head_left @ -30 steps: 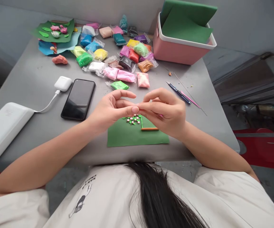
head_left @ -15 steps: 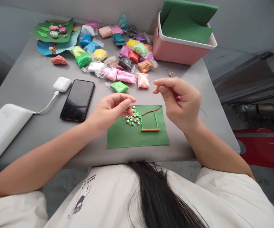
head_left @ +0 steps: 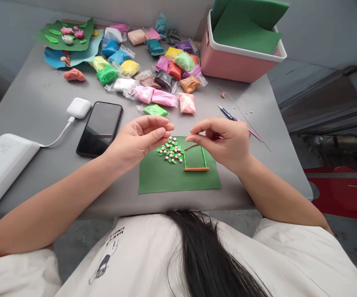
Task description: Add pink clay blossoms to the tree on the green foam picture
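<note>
Above the left part of the green sheet [head_left: 166, 181], my left hand [head_left: 139, 138] is closed, its thumb against the curled fingers; anything between them is too small to make out. My right hand [head_left: 223, 142] hovers over the sheet's upper right, thumb and forefinger nearly meeting. A small pink piece [head_left: 219, 137], apparently clay, shows within its curled fingers. On the sheet lie a cluster of green leaves with pale pink balls [head_left: 172, 151], a brown branch [head_left: 191, 145] partly behind my right hand, and a swing with green ropes and an orange-brown seat [head_left: 197, 169].
Several bagged clay packs [head_left: 162, 97] spread across the back. A pink basket [head_left: 237, 62] with green sheets stands back right. Thin tools [head_left: 228, 112] lie beyond my right hand. At left are a phone [head_left: 100, 128], a white case [head_left: 78, 107] and a power bank [head_left: 8, 165].
My right hand has come left and down, closer to my left hand, uncovering the tools behind it. My left hand has shifted slightly left.
</note>
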Tool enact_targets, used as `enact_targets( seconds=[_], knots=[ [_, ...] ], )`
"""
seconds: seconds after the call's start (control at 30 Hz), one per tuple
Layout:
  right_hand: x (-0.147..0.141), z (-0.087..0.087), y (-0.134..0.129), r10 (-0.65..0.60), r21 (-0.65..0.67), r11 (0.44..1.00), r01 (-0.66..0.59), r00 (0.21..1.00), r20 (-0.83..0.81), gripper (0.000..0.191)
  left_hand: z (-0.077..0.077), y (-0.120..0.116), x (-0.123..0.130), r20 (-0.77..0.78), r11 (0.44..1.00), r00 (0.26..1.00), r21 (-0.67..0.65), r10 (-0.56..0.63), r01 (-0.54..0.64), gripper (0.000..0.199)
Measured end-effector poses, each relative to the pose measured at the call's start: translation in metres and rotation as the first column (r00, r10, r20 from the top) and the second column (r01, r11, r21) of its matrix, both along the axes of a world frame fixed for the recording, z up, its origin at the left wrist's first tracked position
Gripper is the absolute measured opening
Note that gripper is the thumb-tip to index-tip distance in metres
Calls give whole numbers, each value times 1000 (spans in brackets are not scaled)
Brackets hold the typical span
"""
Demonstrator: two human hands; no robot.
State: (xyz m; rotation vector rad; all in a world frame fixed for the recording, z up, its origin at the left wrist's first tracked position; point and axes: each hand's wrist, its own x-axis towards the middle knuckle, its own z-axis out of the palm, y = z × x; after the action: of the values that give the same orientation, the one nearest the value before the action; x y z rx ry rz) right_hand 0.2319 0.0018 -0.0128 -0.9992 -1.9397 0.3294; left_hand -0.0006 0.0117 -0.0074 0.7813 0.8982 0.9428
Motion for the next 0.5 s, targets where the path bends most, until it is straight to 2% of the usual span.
enact_targets(
  seconds=[0.07,0.23,0.4,0.5],
  knots=[
    [0,0,-1,-1,22,1000,1,1000,-5,7,0,0,1,-1,1000,1000,-7,-13,13,25],
    [0,1,0,63,29,997,-65,996,55,28,-1,1,0,-15,999,999,-15,-48,48,47],
    [0,-1,1,39,59,998,-39,999,10,31,-2,-2,0,-59,998,996,-24,-61,60,39],
    [1,-2,1,30,15,999,-30,999,16,40,0,-3,2,-66,998,997,-46,-50,47,36]
  ],
)
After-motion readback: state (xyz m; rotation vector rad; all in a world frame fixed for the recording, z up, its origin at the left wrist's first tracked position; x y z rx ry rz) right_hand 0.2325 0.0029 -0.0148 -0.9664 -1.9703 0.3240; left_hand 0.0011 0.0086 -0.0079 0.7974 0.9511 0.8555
